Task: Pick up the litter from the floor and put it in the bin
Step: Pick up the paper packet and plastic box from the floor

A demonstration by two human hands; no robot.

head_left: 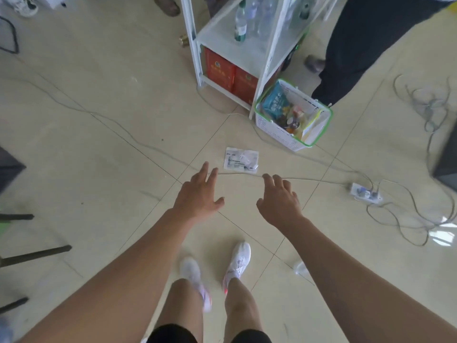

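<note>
1. The left hand and right hand reach forward with fingers spread, holding nothing.
2. A flat plastic wrapper lies on the tiled floor just beyond both hands.
3. The white green-rimmed bin, holding packets, stands beyond it beside a white shelf rack.

Looks like a plain indoor workroom or storeroom: a glossy cream tiled floor crossed by loose grey cables and a white power strip, a white metal shelf rack stocked with clear plastic bottles above red cardboard cartons, and thin black stand legs along the floor's left edge
</note>
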